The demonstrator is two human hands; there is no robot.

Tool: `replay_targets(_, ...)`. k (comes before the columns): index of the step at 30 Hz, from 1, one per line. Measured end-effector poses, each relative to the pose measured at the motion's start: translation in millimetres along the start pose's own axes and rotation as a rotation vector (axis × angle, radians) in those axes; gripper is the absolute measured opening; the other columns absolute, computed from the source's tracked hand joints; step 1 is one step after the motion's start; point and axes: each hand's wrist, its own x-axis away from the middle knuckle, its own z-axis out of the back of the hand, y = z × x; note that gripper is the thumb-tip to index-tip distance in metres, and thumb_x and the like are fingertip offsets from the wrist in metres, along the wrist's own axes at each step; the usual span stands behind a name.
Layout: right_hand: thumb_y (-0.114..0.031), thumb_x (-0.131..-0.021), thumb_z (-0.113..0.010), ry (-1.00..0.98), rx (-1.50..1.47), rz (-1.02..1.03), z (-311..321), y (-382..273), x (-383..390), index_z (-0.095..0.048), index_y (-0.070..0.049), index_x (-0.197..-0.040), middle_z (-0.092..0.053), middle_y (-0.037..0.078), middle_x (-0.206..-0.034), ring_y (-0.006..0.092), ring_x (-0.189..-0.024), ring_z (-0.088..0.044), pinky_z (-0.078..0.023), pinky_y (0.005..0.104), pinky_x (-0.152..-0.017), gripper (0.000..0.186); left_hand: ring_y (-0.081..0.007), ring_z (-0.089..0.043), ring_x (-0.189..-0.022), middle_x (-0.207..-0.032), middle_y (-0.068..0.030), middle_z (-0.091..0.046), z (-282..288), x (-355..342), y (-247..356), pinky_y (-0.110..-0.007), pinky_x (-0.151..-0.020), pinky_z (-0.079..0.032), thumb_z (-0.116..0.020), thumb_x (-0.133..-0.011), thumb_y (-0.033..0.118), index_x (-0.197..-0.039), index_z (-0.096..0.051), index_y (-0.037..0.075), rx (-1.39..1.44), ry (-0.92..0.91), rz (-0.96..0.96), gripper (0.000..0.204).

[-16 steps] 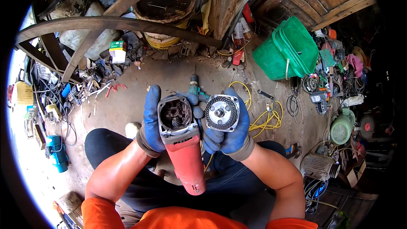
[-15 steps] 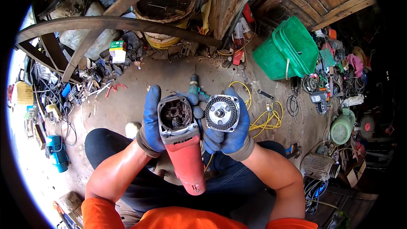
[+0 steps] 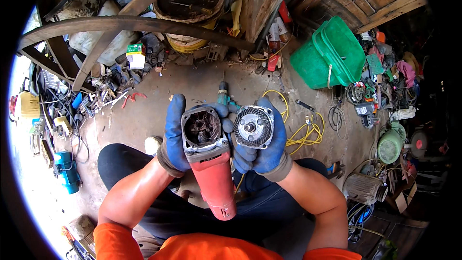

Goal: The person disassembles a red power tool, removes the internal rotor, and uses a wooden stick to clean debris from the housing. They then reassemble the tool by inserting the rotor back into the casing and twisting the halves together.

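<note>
In my blue-gloved left hand is the red body of an angle grinder, its open gear housing turned up toward me. Dark grease coats the inside of that housing. My right hand, gloved too, grips a bevel gear set on its square metal flange, teeth and centre nut facing up. The two parts are held side by side, close together above my lap. Beyond them a teal cordless drill lies on the floor, partly hidden by my left fingers.
A green bucket lies tilted at the far right. Yellow cord coils on the floor right of my hands. Red-handled pliers lie far left, near a small green-and-white box. Motors and tools crowd the right; a wooden frame spans the back.
Both hands and the parts in them stay almost in place. The whole view has shifted very slightly.
</note>
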Motion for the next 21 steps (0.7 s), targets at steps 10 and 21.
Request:
replay_targets(10, -0.064, -0.095, -0.034, 0.106, -0.013, -0.057, -17, -7, 3, -0.059, -0.004, -0.090, -0.059, 0.010, -0.062, 0.0227, -0.037, -0.049, -0.044, 0.0346, -0.035, 0.065, -0.0297, -0.069, -0.094, -0.108, -0.0182, -0.067, -1, -3, -1, -0.045, -0.084, -0.057, -0.041, -0.091, 0.071, -0.124, -0.054, -0.001, -0.023, 0.044, -0.019, 0.081)
replay_targets(21, -0.075, -0.089, -0.034, 0.100, 0.035, -0.031, -11, -3, 5, -0.038, 0.005, -0.139, -0.063, 0.004, -0.087, 0.0144, -0.036, -0.040, -0.037, 0.0332, -0.033, 0.095, -0.0285, -0.068, -0.096, -0.108, -0.0180, -0.067, -5, -2, -1, -0.043, -0.085, -0.057, -0.044, -0.090, 0.071, -0.121, -0.057, 0.001, -0.029, 0.066, -0.017, 0.078)
